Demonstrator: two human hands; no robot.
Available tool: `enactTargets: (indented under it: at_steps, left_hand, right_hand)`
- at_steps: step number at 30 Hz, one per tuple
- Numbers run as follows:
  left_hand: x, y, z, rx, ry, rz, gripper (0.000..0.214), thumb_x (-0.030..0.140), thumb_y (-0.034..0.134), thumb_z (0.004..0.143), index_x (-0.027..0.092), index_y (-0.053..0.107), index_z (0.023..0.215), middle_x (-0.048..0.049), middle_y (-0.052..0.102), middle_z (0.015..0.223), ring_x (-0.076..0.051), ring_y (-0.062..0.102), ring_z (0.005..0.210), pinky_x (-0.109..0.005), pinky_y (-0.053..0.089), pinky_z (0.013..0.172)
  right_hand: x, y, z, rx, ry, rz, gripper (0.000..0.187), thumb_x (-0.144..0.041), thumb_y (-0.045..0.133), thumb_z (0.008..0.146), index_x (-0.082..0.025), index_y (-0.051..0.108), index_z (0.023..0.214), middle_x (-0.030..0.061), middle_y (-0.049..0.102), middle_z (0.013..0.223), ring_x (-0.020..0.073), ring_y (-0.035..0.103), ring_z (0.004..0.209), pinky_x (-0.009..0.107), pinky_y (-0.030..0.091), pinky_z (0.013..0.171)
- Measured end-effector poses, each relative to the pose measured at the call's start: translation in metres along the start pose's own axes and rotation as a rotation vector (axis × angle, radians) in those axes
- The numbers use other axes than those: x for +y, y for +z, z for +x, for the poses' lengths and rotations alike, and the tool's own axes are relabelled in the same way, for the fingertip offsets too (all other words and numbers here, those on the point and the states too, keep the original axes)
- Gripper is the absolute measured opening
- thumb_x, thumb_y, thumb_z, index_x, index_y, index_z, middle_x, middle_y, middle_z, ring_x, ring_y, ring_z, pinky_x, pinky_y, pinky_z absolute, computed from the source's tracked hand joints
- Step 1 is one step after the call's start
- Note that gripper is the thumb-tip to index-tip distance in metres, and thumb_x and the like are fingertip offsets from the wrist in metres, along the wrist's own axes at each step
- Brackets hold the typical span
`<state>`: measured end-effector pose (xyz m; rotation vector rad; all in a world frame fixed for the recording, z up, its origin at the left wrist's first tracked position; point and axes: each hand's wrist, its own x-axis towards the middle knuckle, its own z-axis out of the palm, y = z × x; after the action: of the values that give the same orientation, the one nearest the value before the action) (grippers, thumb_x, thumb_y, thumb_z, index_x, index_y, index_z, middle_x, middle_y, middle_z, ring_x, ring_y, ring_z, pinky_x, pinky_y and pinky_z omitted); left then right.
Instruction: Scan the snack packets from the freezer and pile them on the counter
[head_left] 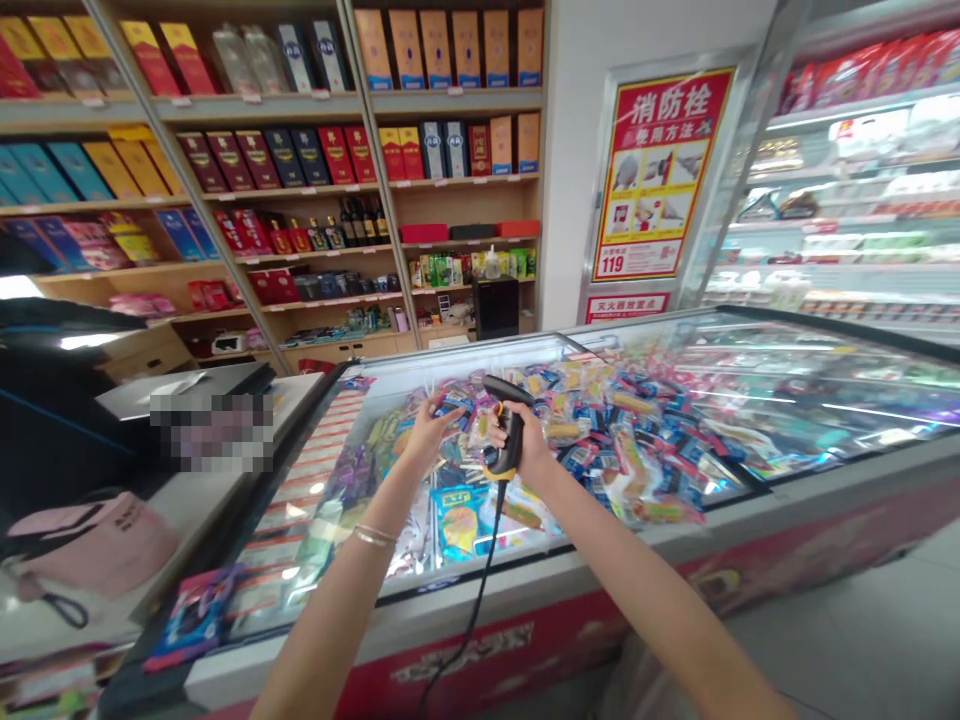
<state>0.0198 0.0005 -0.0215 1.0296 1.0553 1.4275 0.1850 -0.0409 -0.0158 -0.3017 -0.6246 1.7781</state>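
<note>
Black-and-yellow plastic handheld barcode scanner: clasped in right hand, over open glass-topped chest freezer of wrapped ices. Left hand: fingers curled, apparently pinching blue foil packet just beside scanner head.
</note>
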Motion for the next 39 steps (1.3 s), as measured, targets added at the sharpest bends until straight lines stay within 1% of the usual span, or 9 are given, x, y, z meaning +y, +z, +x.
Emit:
enactTargets:
  at_steps: [4, 8, 13, 16, 18, 22, 31, 35, 39]
  left_hand:
    - [0.001, 0.061, 0.003, -0.13, 0.035, -0.047, 0.072, 0.028, 0.086, 0.047, 0.016, 0.058, 0.112, 0.0012, 0.06, 0.076, -0.01, 0.06, 0.067, -0.023, 0.049, 0.063]
    - [-0.015, 0.094, 0.01, -0.139, 0.139, 0.026, 0.082, 0.034, 0.083, 0.053, 0.018, 0.051, 0.127, 0.0008, 0.062, 0.078, -0.013, 0.061, 0.07, -0.026, 0.049, 0.066]
    - [-0.045, 0.104, 0.012, -0.059, 0.292, 0.6, 0.059, 0.043, 0.068, 0.074, 0.021, 0.055, 0.127, -0.0096, 0.065, 0.102, -0.025, 0.062, 0.096, -0.038, 0.049, 0.084]
    - [-0.056, 0.104, 0.012, 0.043, 0.261, 0.961, 0.048, 0.05, 0.05, 0.086, 0.027, 0.057, 0.128, -0.0154, 0.047, 0.139, -0.037, 0.044, 0.128, -0.056, 0.036, 0.101]
    - [-0.061, 0.105, 0.014, 0.037, 0.21, 1.045, 0.049, 0.052, 0.039, 0.09, 0.03, 0.054, 0.131, -0.0136, 0.04, 0.148, -0.039, 0.038, 0.133, -0.062, 0.027, 0.104]
    - [-0.066, 0.104, 0.029, -0.101, 0.191, 0.979, 0.05, 0.052, 0.033, 0.092, 0.03, 0.051, 0.134, -0.01, 0.056, 0.135, -0.034, 0.047, 0.128, -0.058, 0.024, 0.109]
    - [-0.044, 0.07, 0.037, 0.034, 0.288, 0.662, 0.039, 0.042, 0.054, 0.079, 0.017, 0.067, 0.105, -0.0098, 0.068, 0.111, -0.026, 0.062, 0.105, -0.037, 0.046, 0.093]
    - [-0.014, 0.026, 0.032, 0.054, 0.344, 0.651, 0.032, 0.032, 0.055, 0.074, 0.017, 0.068, 0.099, -0.0082, 0.07, 0.101, -0.024, 0.063, 0.101, -0.037, 0.048, 0.09]
    - [0.018, -0.04, 0.024, 0.121, 0.378, 0.651, 0.029, 0.026, 0.054, 0.072, 0.017, 0.068, 0.096, -0.007, 0.071, 0.099, -0.022, 0.065, 0.096, -0.034, 0.05, 0.087]
  right_hand:
    - [-0.047, -0.025, -0.022, 0.089, -0.094, -0.037, 0.018, -0.031, 0.064, 0.07, -0.019, 0.051, 0.072, -0.0042, 0.053, 0.058, 0.0048, 0.038, 0.039, 0.016, 0.036, 0.036]
    - [-0.085, -0.054, -0.042, 0.177, -0.167, -0.043, 0.018, -0.03, 0.065, 0.069, -0.019, 0.051, 0.071, -0.0038, 0.054, 0.058, 0.0046, 0.039, 0.038, 0.016, 0.036, 0.036]
    - [-0.114, -0.095, -0.057, 0.293, -0.217, -0.053, 0.02, -0.032, 0.066, 0.069, -0.019, 0.051, 0.071, -0.0036, 0.054, 0.056, 0.0062, 0.041, 0.038, 0.018, 0.035, 0.034]
    - [-0.118, -0.109, -0.06, 0.307, -0.239, -0.031, 0.019, -0.032, 0.065, 0.069, -0.019, 0.052, 0.071, -0.0034, 0.055, 0.057, 0.0062, 0.041, 0.038, 0.018, 0.035, 0.035]
    - [-0.118, -0.113, -0.059, 0.316, -0.256, -0.029, 0.018, -0.031, 0.065, 0.069, -0.019, 0.052, 0.072, -0.0038, 0.055, 0.056, 0.0059, 0.041, 0.038, 0.018, 0.035, 0.036]
    - [-0.116, -0.115, -0.055, 0.337, -0.226, -0.062, 0.019, -0.033, 0.064, 0.069, -0.018, 0.053, 0.072, -0.0037, 0.055, 0.056, 0.0061, 0.041, 0.037, 0.019, 0.034, 0.035]
    - [-0.123, -0.084, -0.062, 0.299, -0.257, -0.059, 0.015, -0.028, 0.064, 0.069, -0.019, 0.052, 0.071, -0.0036, 0.053, 0.057, 0.0055, 0.039, 0.038, 0.017, 0.034, 0.034]
    - [-0.117, -0.049, -0.052, 0.147, -0.235, -0.104, 0.014, -0.027, 0.064, 0.07, -0.019, 0.052, 0.073, -0.0035, 0.052, 0.058, 0.0055, 0.04, 0.039, 0.016, 0.036, 0.034]
    - [-0.083, -0.007, -0.029, 0.014, -0.154, -0.105, 0.013, -0.026, 0.063, 0.071, -0.018, 0.053, 0.075, -0.0027, 0.053, 0.06, 0.005, 0.04, 0.039, 0.016, 0.037, 0.035]
